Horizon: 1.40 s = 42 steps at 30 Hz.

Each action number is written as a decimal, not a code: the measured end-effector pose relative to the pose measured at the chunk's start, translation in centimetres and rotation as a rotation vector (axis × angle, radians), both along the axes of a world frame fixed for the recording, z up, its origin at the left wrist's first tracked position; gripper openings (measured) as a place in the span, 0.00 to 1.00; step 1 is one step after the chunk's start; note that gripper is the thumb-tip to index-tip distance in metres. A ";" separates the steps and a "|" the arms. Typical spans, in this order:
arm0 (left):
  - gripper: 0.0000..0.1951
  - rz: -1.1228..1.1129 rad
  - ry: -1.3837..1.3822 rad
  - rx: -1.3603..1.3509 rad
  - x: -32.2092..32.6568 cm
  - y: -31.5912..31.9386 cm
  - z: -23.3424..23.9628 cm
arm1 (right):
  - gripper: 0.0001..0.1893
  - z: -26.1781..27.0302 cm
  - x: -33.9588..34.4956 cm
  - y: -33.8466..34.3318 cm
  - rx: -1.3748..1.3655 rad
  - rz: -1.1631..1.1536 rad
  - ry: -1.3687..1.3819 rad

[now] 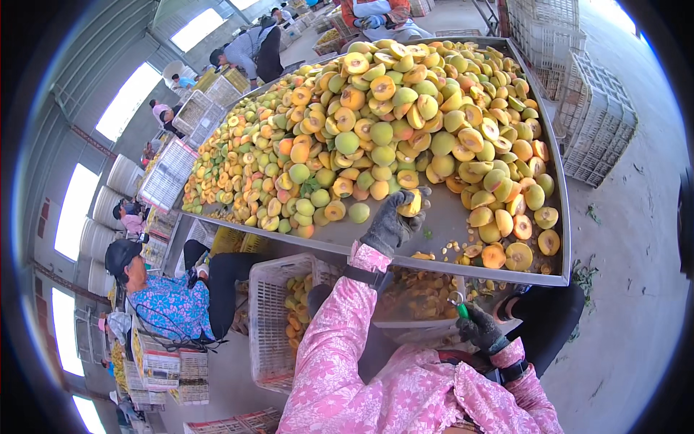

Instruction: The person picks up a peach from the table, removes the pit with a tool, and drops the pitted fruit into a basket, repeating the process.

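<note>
My left hand, in a dark grey glove, is over the front of a metal-rimmed table. Between its thumb and fingers is a yellow piece of stone fruit, partly covered by the fingers. Lower and to the right, below the table's rim, my right hand wears a similar glove. It grips a small pitting tool with a green handle and a curved metal end. A large heap of whole and halved yellow-green stone fruit covers much of the table. Several small loose kernels or scraps lie near its front edge.
A white plastic crate with fruit stands below the table, left of my legs. Beside it is a container of brown fruit scraps. Stacked crates stand at right. A person sits at left; another is across the table.
</note>
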State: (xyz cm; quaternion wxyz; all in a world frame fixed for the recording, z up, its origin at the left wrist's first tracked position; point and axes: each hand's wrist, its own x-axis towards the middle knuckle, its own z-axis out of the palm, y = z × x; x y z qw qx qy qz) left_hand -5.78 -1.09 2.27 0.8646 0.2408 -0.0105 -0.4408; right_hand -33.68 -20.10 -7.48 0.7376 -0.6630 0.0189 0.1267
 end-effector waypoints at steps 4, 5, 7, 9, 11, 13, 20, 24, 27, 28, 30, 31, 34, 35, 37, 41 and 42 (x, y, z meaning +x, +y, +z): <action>0.22 0.248 0.129 -0.047 -7.2 1.3 3.1 | 0.18 4.7 0.9 0.6 0.275 0.064 0.067; 0.22 0.270 0.130 -0.053 -8.4 2.2 2.9 | 0.17 6.0 1.2 1.0 0.211 0.079 0.064; 0.21 0.321 0.206 -0.111 -11.1 2.7 3.7 | 0.17 8.8 2.2 1.6 0.205 0.130 0.113; 0.21 0.320 0.172 -0.137 -12.6 3.1 2.6 | 0.18 9.7 2.6 2.3 0.183 0.198 0.033; 0.20 0.427 0.068 -0.063 -14.2 3.0 2.2 | 0.20 9.7 3.1 3.0 0.187 0.228 0.045; 0.19 0.446 0.041 -0.035 -15.3 2.9 2.7 | 0.22 10.6 3.7 4.2 -0.035 0.255 -0.154; 0.20 0.479 -0.220 0.084 -17.4 3.0 2.2 | 0.19 11.6 4.1 6.2 -0.365 0.220 -0.243; 0.19 0.475 -0.163 0.070 -18.0 3.0 2.0 | 0.16 10.3 3.7 6.4 -0.467 0.189 -0.433; 0.19 0.499 -0.149 0.095 -18.2 2.6 1.7 | 0.12 10.6 4.1 7.1 -0.662 0.066 -0.734; 0.19 0.545 -0.164 0.138 -18.4 2.4 1.8 | 0.12 10.8 4.0 7.4 -0.662 0.068 -0.733; 0.18 0.571 -0.215 0.190 -19.0 2.1 2.2 | 0.10 11.3 3.8 7.8 -0.797 0.092 -0.463; 0.18 0.597 -0.267 0.242 -19.2 1.9 2.4 | 0.10 11.1 3.8 7.8 -0.798 0.089 -0.460; 0.17 0.632 -0.143 0.138 -19.2 1.4 1.5 | 0.10 10.6 3.9 8.3 -0.847 0.014 -0.481; 0.17 0.632 -0.141 0.139 -19.1 1.3 1.1 | 0.10 10.7 4.1 8.5 -0.866 0.040 -0.448; 0.17 0.671 -0.151 0.217 -19.0 1.2 0.3 | 0.11 10.7 4.3 8.4 -0.885 0.069 -0.412; 0.16 0.684 -0.330 0.355 -19.1 1.4 -1.0 | 0.10 9.4 4.3 7.8 -0.879 0.161 -0.445; 0.15 0.659 -0.354 0.408 -18.9 1.5 -1.2 | 0.09 9.1 4.4 7.8 -0.891 0.187 -0.438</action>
